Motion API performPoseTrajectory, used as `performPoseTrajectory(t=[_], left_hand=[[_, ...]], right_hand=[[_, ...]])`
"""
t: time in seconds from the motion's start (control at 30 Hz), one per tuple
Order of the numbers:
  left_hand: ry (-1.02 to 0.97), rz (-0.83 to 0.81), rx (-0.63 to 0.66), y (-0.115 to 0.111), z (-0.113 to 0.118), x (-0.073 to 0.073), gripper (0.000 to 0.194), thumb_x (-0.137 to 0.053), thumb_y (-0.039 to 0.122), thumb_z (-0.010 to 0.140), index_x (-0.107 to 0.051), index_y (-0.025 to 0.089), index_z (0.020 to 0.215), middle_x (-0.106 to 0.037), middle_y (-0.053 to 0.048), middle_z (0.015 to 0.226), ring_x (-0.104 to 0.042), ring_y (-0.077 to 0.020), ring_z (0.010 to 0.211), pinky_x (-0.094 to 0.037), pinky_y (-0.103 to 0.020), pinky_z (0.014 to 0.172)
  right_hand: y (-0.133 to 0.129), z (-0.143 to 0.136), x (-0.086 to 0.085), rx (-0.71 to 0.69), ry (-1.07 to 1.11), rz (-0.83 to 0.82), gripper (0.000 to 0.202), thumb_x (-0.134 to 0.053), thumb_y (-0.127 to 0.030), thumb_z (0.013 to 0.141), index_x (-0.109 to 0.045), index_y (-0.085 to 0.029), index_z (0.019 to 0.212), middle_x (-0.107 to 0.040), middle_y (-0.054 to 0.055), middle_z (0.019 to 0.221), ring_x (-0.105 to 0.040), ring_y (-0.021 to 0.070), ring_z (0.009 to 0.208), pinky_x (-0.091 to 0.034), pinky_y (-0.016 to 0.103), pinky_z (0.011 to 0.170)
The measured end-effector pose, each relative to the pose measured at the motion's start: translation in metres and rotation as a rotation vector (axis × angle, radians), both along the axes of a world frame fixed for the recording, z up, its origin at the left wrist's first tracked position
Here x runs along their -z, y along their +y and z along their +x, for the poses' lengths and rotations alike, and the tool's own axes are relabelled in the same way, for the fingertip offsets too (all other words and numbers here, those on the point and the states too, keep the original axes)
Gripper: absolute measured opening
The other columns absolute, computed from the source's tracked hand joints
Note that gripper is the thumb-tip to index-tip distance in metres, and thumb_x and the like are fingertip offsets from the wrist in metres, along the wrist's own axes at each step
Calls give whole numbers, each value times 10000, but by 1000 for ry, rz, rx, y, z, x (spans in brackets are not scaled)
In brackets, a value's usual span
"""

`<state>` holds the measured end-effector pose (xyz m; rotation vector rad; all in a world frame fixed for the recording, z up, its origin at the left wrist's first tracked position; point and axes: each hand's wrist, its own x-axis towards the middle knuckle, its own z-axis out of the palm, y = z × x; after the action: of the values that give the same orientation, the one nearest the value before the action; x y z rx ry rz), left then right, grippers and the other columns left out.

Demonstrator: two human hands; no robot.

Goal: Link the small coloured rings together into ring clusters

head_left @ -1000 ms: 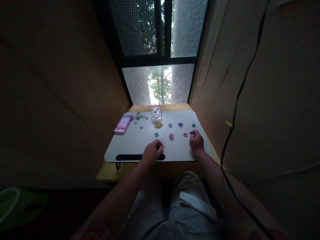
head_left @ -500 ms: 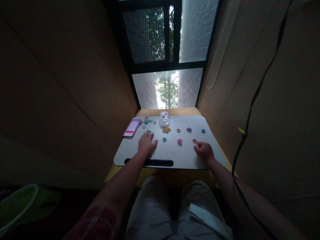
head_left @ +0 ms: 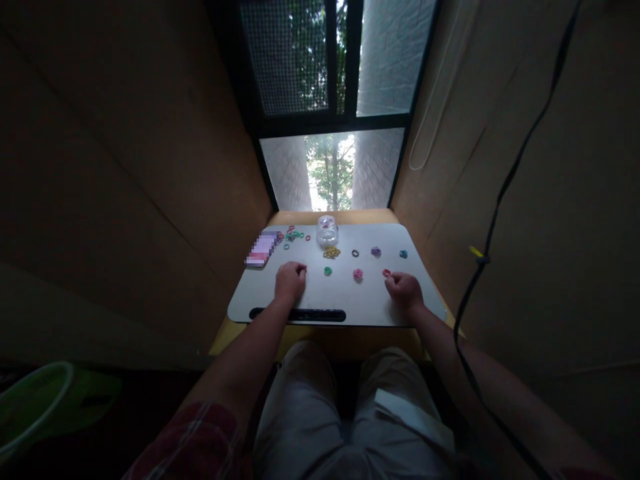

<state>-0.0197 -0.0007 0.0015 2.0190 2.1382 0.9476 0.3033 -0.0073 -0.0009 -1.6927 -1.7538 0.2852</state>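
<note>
My left hand point(head_left: 290, 283) rests on the white board point(head_left: 320, 293), left of its middle, with fingers pinched. What it holds, if anything, is hidden. A green hair tie point(head_left: 328, 271) lies right of it. My right hand point(head_left: 405, 289) is curled closed, its fingertips at a red hair tie point(head_left: 387, 273) on the board. I cannot tell whether they grip it. Between the hands lies a small heap of pink hair ties point(head_left: 358, 274). Behind them are yellow hair ties point(head_left: 331, 253), a dark one point(head_left: 355, 253), a purple heap point(head_left: 376, 251) and blue ones point(head_left: 403, 254).
A clear jar point(head_left: 327, 231) stands at the board's back. Loose red and green hair ties point(head_left: 296, 235) are scattered at back left, beside a phone point(head_left: 263, 249). A black slot point(head_left: 320, 315) runs along the front. A dark cord point(head_left: 493, 227) hangs at right.
My left fingers have closed from a spread pose. The green hair tie at their tips no longer shows. My right hand stays at the red hair tie. The view has shifted slightly.
</note>
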Motion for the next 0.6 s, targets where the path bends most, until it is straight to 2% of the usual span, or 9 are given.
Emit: performPoseTrajectory(t=[0.2, 0.3, 0.4, 0.5, 0.6], left_hand=[[-121, -43, 23, -21, 3, 3, 119, -566, 213, 805, -624, 187, 906, -665, -47, 849, -584, -169, 822, -441, -290, 776], [-107, -62, 75, -35, 10, 4, 108, -555, 218, 818, -612, 192, 905, -644, -46, 823, -577, -169, 796, -444, -289, 752], [-68, -18, 120, -42, 15, 6, 168, -574, 211, 794, -613, 175, 954, -617, -73, 907, -570, -183, 863, -452, -305, 811], [-45, 59, 53, -40, 18, 6, 323, -613, 231, 764, -606, 153, 1078, -574, -116, 1073, -546, -209, 977, -434, -334, 908], [0, -2, 38, -35, 20, 7, 219, -579, 250, 797, -659, 178, 988, -599, -99, 1031, -537, -221, 989, -408, -359, 940]], right_hand=[[-2, -1, 2, 11, -81, 15, 285, -439, -297, 738, -653, -175, 593, -670, 59, 641, -524, 139, 556, -284, 243, 524], [-7, -7, 2, -80, -217, 50, 287, -444, -303, 754, -640, -189, 579, -676, 62, 653, -536, 149, 571, -283, 249, 543], [-19, -24, 1, -246, -334, 97, 310, -462, -327, 784, -605, -188, 546, -638, 50, 588, -499, 135, 533, -262, 257, 552], [-30, -46, -1, -327, -320, 122, 302, -458, -304, 805, -593, -184, 563, -625, 35, 594, -482, 118, 537, -255, 253, 561], [-33, -65, -2, -347, -290, 64, 329, -450, -320, 838, -591, -181, 575, -617, 25, 589, -465, 108, 529, -245, 252, 557]])
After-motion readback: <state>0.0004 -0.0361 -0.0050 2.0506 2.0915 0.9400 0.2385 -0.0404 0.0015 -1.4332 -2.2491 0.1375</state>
